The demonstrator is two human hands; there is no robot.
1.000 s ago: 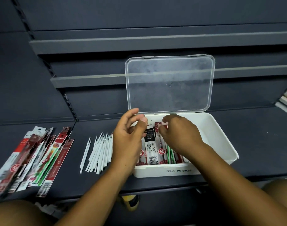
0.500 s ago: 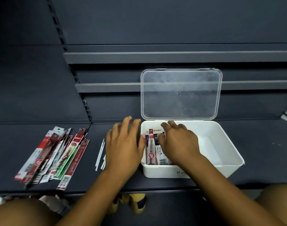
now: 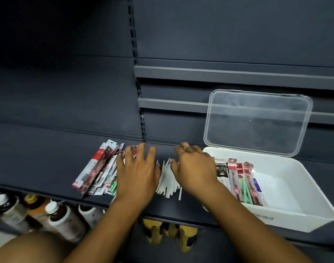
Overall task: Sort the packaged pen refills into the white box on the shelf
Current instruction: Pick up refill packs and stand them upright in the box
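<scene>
Bottles (image 3: pixel 54 215) are sitting under the shelf (image 3: pixel 39 158), not ours. We're seeing the left hand (image 3: pixel 137 173) spreading flat, fingers straight, gripping nothing, covering the right edge of the unsorted packs (image 3: pixel 98 171), probably lining up the next pick. Right hand (image 3: pixel 194 171) is hovering loose-curled and empty over the white sticks (image 3: pixel 168 181). Further right, the box (image 3: pixel 287 219) is holding boxed packs (image 3: pixel 240 181) along its left side, and the lid (image 3: pixel 257 122) is standing open behind for access.

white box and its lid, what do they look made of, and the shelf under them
White box: opaque plastic by the look, smooth, slightly glossy, thin moulded walls.
Lid: clear plastic, faintly cloudy; the rail behind shows through it.
Shelf: probably painted metal, matt dark grey, with a slotted upright behind; the look leaves it open.
</scene>
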